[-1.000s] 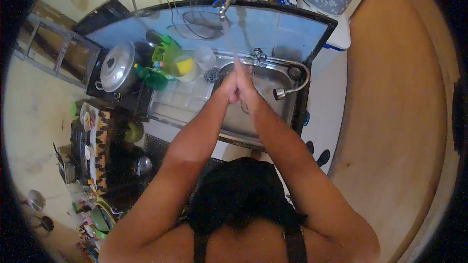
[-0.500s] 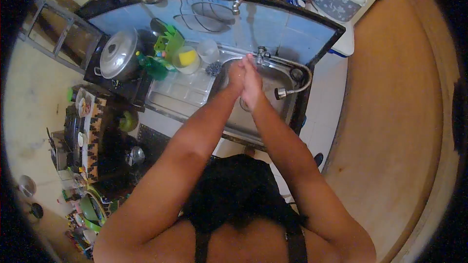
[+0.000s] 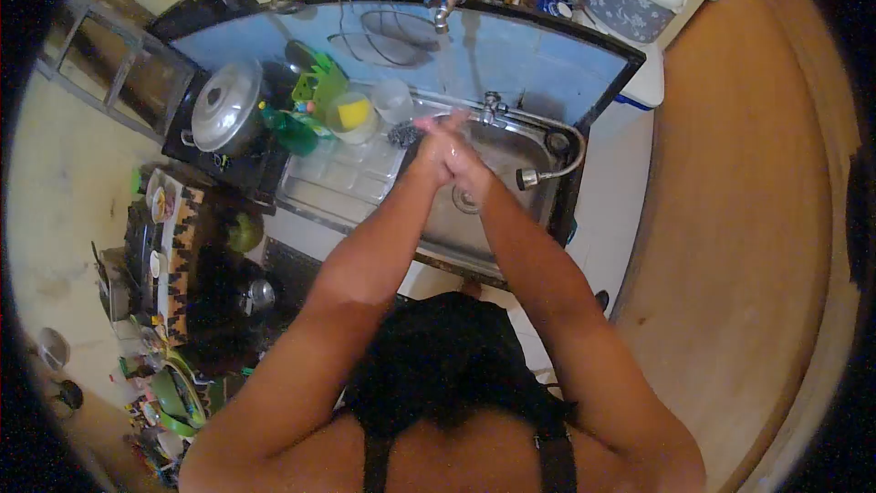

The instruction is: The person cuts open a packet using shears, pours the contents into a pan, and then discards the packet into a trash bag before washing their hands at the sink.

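Observation:
Both hands meet over the steel sink (image 3: 511,210), palms crossed against each other. My left hand (image 3: 432,159) rests against the right, its fingers stretched out. My right hand (image 3: 465,162) lies across it and looks wet or soapy, its fingers also extended. Fingertips show on both sides of the crossing and are slightly blurred. Neither hand holds an object. Above them a wall faucet (image 3: 444,14) points down, with a faint pale streak below it that may be running water. Just left of the hands lies a dark scouring pad (image 3: 402,134).
On the drainboard (image 3: 342,169) stand a tub with a yellow sponge (image 3: 354,111), a pale cup (image 3: 392,101) and a green bottle (image 3: 290,132). A lidded pot (image 3: 225,108) sits further left. A flexible spout (image 3: 573,151) curves over the sink's right side.
My hands have shifted slightly down and left, and turned from fingers pressed together pointing up to a crossed position with the fingertips spreading apart.

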Available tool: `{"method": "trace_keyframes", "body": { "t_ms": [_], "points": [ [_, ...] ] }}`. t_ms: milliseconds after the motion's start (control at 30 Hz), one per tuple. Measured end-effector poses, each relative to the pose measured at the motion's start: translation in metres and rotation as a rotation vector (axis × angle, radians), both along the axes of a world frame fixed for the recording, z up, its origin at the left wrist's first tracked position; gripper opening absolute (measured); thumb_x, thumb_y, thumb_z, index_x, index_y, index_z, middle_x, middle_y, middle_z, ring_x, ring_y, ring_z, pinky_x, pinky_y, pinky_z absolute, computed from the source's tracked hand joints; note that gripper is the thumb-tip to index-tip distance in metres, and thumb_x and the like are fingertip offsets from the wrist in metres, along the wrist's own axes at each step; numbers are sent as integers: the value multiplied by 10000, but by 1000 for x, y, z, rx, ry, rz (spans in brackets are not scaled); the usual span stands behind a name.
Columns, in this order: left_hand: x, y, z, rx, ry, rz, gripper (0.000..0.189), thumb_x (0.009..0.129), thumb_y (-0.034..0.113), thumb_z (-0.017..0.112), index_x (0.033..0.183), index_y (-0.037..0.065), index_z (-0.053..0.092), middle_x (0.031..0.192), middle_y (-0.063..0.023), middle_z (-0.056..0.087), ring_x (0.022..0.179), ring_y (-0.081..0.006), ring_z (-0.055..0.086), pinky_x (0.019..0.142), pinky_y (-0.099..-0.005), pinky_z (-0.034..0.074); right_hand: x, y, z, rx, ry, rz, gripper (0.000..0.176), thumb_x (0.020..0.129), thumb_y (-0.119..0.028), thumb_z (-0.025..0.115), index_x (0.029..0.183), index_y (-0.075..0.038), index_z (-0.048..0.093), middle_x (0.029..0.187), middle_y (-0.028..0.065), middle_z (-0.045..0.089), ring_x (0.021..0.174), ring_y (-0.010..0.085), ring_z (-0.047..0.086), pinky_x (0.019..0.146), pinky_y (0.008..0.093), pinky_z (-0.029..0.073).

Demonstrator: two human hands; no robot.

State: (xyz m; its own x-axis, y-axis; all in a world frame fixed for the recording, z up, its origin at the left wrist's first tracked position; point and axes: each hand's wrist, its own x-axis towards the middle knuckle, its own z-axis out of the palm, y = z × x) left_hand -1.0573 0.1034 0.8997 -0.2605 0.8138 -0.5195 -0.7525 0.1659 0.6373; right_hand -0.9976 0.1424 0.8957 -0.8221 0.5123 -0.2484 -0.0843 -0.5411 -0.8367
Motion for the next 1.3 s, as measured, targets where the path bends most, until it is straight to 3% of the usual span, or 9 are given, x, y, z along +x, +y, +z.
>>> {"method": "trace_keyframes", "body": {
  "t_ms": [100,167,333,400,567,700,867,933,1300],
  "points": [
    [-13,0,-40,-2,390,-114,437,843,465,407,1060,107,531,967,-104,565,898,-263,507,761,-430,404,-2,-14,8,-20,-17,143,581,814,-425,481,1237,-48,357,1215,118,411,1093,239,395,904,338,313],
    [-23,12,-76,-78,931,-186,401,836,434,432,1017,101,559,951,-113,573,902,-270,511,757,-425,405,-10,-17,-2,-259,57,-194,327,785,-350,564,965,-77,557,854,39,547,789,168,517,701,332,419],
    [-21,8,-48,154,2015,93,292,810,317,490,850,56,615,895,-158,587,867,-294,544,712,-390,426,23,-11,8,-420,29,-75,483,754,-339,592,1132,-57,490,1136,114,504,1012,251,491,848,353,393],
    [-26,1,-37,138,1884,-52,278,814,295,488,843,46,607,850,-165,592,815,-295,564,683,-384,435,47,3,12,-387,-211,-75,463,751,-330,596,1116,-58,509,1121,116,520,1002,257,508,848,348,403],
    [-23,-5,-6,-116,1435,-383,399,877,329,379,808,6,601,662,-144,598,596,-284,574,614,-400,460,73,58,62,1073,-466,-94,451,760,-277,617,1149,-86,490,1059,127,555,952,248,540,830,319,404],
    [-19,-2,-10,-131,1460,-297,423,866,346,386,715,16,602,620,-155,584,592,-319,574,619,-418,455,61,65,143,1627,-191,-391,479,752,-316,613,1168,-117,481,1133,187,507,1050,296,493,895,348,362],
    [-12,-3,-8,-409,1600,-107,417,834,372,396,700,61,639,758,-170,615,715,-335,601,647,-423,461,34,75,197,1845,-229,-407,424,754,-315,606,1122,-126,514,1137,147,514,1050,293,488,876,374,376],
    [-31,8,-41,-214,2178,-800,413,789,425,425,922,97,636,993,-185,581,942,-365,537,794,-449,423,26,77,206,1890,-218,-329,388,756,-310,603,1092,-126,538,1104,131,540,1018,285,511,854,370,393],
    [-37,-84,2,-525,1648,-711,511,746,360,482,1213,159,437,1333,-131,266,1210,-417,234,934,-622,183,-11,103,220,1905,-205,-119,253,733,-331,608,850,-108,615,822,83,617,806,263,568,751,395,410]
  ]
}}
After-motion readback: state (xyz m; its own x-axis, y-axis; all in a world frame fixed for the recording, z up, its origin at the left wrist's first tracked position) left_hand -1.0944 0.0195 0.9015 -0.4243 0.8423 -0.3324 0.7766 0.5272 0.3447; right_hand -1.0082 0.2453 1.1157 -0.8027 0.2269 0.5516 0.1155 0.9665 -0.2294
